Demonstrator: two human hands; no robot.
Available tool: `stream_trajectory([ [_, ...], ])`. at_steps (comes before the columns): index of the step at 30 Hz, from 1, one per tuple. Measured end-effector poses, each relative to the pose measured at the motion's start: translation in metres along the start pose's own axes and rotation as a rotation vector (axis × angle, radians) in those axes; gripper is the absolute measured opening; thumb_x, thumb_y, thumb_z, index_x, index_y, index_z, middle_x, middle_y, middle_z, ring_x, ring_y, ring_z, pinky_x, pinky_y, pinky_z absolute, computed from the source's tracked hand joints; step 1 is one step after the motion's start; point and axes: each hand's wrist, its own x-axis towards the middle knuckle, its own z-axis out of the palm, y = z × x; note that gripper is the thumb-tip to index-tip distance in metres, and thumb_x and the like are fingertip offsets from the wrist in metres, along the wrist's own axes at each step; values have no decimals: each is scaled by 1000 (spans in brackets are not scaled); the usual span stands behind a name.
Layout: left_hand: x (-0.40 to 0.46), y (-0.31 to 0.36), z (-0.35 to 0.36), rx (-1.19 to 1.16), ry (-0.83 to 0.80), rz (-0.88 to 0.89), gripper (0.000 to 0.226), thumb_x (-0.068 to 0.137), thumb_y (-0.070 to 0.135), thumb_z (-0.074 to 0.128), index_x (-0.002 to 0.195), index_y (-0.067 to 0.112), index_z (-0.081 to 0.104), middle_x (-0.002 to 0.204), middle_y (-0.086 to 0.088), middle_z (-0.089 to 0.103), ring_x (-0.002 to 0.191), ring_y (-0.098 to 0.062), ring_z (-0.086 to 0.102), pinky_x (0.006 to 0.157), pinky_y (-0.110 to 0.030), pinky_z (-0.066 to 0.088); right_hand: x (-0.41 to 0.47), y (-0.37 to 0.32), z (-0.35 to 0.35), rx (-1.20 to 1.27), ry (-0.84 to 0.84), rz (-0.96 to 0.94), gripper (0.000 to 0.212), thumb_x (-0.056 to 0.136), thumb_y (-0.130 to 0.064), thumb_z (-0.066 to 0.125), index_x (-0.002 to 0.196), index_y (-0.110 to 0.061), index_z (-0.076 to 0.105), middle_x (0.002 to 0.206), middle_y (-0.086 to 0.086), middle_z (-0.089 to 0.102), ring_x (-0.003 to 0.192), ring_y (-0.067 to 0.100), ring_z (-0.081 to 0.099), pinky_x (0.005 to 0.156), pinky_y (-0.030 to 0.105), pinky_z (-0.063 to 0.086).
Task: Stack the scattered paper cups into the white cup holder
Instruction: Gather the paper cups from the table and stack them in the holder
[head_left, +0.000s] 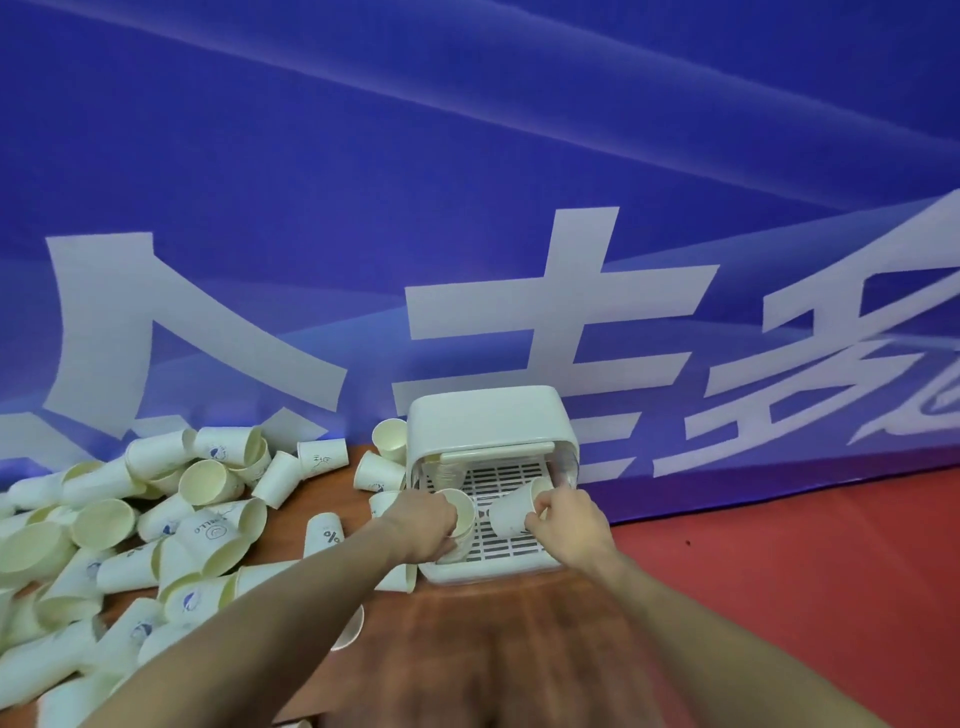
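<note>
Both hands reach over the slatted tray of the white cup holder (488, 431), which stands at the far edge of the wooden table (467, 649), against the blue banner (467, 208) with its large white characters. The left hand (423, 525) curls its fingers round a paper cup (464, 512) whose open mouth faces the camera, held over the left part of the tray. The right hand (569, 517) pinches a second paper cup (511, 512) by its base, the cup tilted with its mouth pointing up and to the right, over the middle of the tray. The two held cups are close together but apart. The holder's lid is raised, and a clear stack of something shows at its right inner wall, too blurred to name. To the left of the holder, along the far edge and over the whole left side of the table, lies a heap of scattered paper cups (156, 519), most on their sides, some printed with small blue marks. A red floor (831, 571) runs past the table's right edge.
</note>
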Motion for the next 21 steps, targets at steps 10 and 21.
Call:
stream_trajectory([
  [10, -13, -24, -23, -56, 108, -37, 37, 95, 45, 50, 106, 17, 72, 102, -4, 70, 91, -23, 65, 78, -33, 54, 1, -44, -22, 22, 62, -213, 16, 81, -35, 55, 79, -26, 68, 72, -4, 64, 73, 17, 59, 63, 30, 46],
  [21, -57, -66, -3, -80, 110, -186, 36, 95, 38, 44, 104, 15, 70, 101, -7, 69, 90, -27, 64, 75, -35, 51, 0, -93, 4, -530, 35, -585, 22, 88, -29, 44, 85, -15, 62, 89, 12, 68, 86, 36, 63, 64, 35, 33],
])
